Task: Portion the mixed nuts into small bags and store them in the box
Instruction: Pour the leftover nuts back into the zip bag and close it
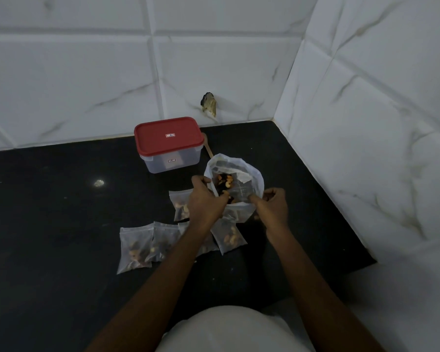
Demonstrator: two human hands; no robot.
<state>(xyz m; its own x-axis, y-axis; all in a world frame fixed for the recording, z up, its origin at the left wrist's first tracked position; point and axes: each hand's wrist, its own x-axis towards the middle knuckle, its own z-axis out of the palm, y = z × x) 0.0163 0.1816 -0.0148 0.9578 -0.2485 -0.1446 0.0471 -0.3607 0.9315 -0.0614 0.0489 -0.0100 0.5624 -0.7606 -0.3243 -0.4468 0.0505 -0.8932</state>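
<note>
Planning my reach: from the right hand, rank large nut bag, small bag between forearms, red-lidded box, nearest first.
1. Large nut bag, at the fingers of the right hand.
2. Small bag, between the forearms.
3. Red-lidded box, back left.

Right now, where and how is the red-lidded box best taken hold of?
Probably the box by its clear short walls just under the red lid, reached from above on both sides. It stands upright and shut; a wooden spoon lies close by its right wall.

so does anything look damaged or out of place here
Yes: the white marble-pattern wall tile has a dark, brownish patch that looks chipped, just above the black countertop, right of the red-lidded clear plastic box.
</note>
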